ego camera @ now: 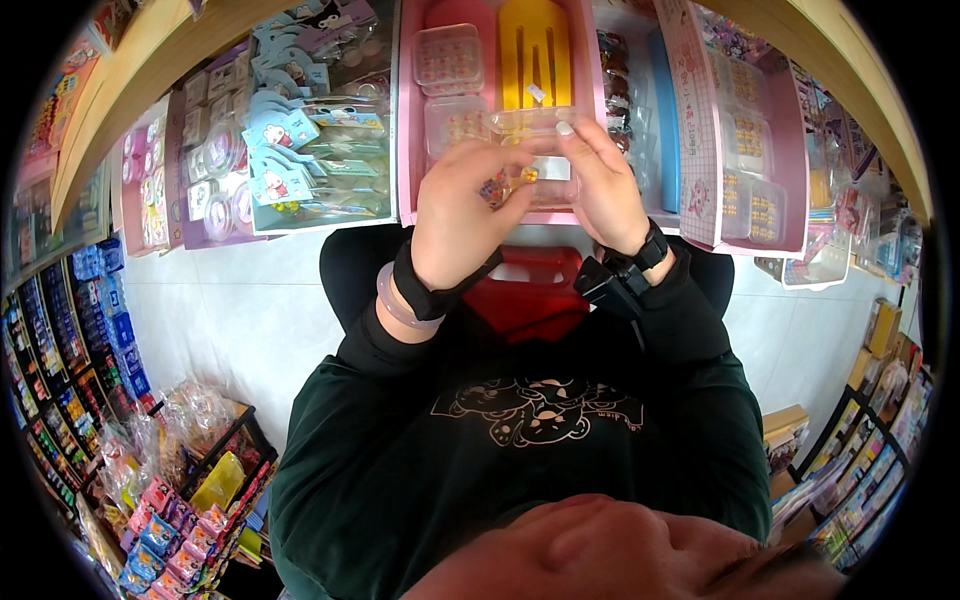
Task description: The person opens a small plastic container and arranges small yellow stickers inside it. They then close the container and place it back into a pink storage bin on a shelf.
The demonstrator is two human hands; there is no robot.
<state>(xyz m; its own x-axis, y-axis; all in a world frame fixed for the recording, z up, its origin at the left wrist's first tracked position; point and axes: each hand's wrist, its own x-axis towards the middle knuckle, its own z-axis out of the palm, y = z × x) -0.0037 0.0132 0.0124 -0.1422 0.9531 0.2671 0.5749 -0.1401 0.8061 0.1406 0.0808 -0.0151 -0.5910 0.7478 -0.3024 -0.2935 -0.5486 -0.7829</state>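
My right hand (pixel 606 187) holds a small clear plastic box (pixel 556 196) with its lid (pixel 529 120) raised, over the front of a pink display box. A white label (pixel 551 168) shows on it. Between the thumb and forefinger of my left hand (pixel 465 206) is a tiny yellow patterned piece (pixel 529 175), at the left side of the clear box. Small multicoloured pieces (pixel 493 191) show in the gap behind my left thumb; whether they lie in the palm or in the box I cannot tell. Part of the clear box is hidden by my fingers.
The pink display box (pixel 407 150) holds closed clear boxes (pixel 448 58) of small pieces and a yellow insert (pixel 517 60). Blue-carded packets (pixel 281 135) fill a bin at left. More clear boxes (pixel 752 150) stand at right. A red stool (pixel 536 289) is below my hands.
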